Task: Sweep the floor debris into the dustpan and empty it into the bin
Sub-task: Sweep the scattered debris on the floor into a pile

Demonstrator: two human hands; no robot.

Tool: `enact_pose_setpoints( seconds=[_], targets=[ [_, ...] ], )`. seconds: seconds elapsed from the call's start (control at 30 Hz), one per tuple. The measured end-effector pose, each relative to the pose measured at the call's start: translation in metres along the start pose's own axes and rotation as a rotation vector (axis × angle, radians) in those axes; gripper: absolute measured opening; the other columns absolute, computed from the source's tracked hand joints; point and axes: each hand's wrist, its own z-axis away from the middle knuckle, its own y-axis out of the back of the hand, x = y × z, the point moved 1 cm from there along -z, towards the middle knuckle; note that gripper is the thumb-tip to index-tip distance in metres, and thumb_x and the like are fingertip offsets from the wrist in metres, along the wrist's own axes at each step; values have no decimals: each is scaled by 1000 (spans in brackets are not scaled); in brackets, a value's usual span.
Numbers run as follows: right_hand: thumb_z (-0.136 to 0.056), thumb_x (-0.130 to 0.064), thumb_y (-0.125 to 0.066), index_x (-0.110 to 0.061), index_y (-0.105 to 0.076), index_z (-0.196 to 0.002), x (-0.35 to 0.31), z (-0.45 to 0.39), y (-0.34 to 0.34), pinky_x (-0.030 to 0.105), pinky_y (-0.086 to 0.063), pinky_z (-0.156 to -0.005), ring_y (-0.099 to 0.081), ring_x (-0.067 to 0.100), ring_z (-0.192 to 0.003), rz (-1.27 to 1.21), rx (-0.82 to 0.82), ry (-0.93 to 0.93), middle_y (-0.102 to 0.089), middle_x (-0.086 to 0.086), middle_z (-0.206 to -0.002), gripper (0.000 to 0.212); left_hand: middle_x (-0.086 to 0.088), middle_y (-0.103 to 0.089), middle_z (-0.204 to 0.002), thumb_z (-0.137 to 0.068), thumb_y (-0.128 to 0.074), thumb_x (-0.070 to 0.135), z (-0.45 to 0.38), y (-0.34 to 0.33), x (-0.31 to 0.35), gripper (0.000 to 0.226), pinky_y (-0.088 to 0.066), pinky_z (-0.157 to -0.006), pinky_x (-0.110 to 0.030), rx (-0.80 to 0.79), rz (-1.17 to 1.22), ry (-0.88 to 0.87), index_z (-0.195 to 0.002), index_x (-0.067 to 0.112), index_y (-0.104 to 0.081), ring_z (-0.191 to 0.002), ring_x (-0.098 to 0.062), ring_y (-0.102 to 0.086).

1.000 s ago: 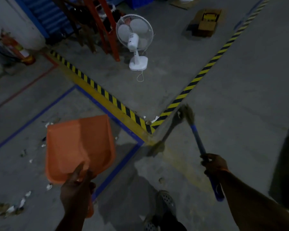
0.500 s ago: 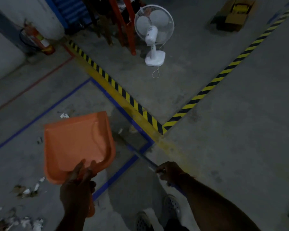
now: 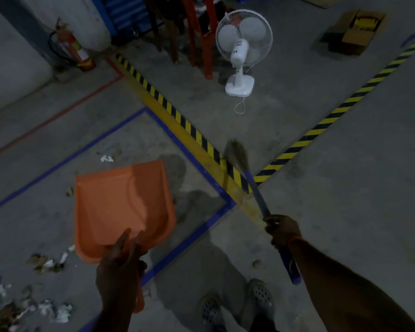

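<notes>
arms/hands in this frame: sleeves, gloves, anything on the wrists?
Both forearms are bare: no sleeves reach into view and no gloves. The right hand has a thin orange band at the wrist. The left hand shows no band, watch or ring that can be made out in the dim light. No markings visible on either arm.

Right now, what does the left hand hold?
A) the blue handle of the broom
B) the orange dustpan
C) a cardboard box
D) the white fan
B: the left hand grips the handle of the orange dustpan, while the right hand holds the broom by its blue handle.
</notes>
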Motion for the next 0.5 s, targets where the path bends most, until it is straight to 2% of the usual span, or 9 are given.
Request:
enact_pose_setpoints(
  seconds=[0.07,0.13,0.23,0.3,0.37,0.4,0.47,0.5],
  targets=[
    [-85,-17,-73,-25,-73,-113,-8,-5,-8,30,-62,-66,-72,18,-61,41,6,-12,-74,2,-102,29,-4,-79,-83,-99,-67,31,-3,17,-10,32,-55,-70,-43,-7,-34,-8,-128,45,-66,-53,-21,-63],
    [-85,-16,-74,-23,-73,-113,-18,-7,-24,30,-62,-66,-71,19,-65,59,-20,-8,-72,1,-103,29,-3,-79,-80,-99,-67,33,-8,33,-21,32,-58,-68,-49,-9,-75,-6,-128,45,-66,-53,-21,-63],
    [-86,-12,-72,-18,-75,-105,-33,-4,-57,21,-56,-53,-63,18,-64,92,-139,27,-66,2,-99,20,-5,-79,-79,-98,-68,32,-14,54,-33,32,-57,-65,-54,-2,-95,7,-126,46,-67,-53,-21,-61],
    [-86,-11,-71,-21,-74,-97,-43,3,-80,24,-57,-61,-62,18,-67,97,-238,46,-64,3,-98,14,-5,-78,-78,-97,-69,32,-16,63,-34,33,-57,-64,-49,3,-93,-2,-128,44,-67,-52,-21,-61],
    [-86,-15,-73,-26,-73,-103,-52,15,-100,26,-58,-70,-66,19,-76,121,-319,99,-65,1,-96,20,-5,-79,-78,-98,-68,28,-18,69,-34,34,-53,-61,-39,-9,-74,-12,-131,39,-66,-49,-20,-61],
    [-86,-17,-75,-28,-72,-106,-56,24,-109,22,-58,-70,-66,17,-75,139,-352,139,-65,0,-99,23,-5,-79,-79,-99,-67,25,-20,71,-33,34,-51,-58,-32,-14,-68,-18,-131,37,-66,-48,-20,-60],
    [-85,-19,-77,-25,-73,-111,-60,48,-120,12,-53,-61,-63,10,-64,148,-367,182,-67,3,-105,27,-6,-79,-80,-99,-67,22,-24,75,-29,35,-49,-51,-23,-21,-51,-23,-129,39,-67,-46,-19,-59],
    [-85,-18,-77,-22,-73,-112,-58,60,-123,11,-51,-55,-63,7,-57,117,-365,182,-70,5,-103,27,-6,-78,-79,-98,-68,21,-26,75,-27,35,-49,-48,-22,-23,-40,-25,-128,39,-67,-47,-20,-59]
  ],
)
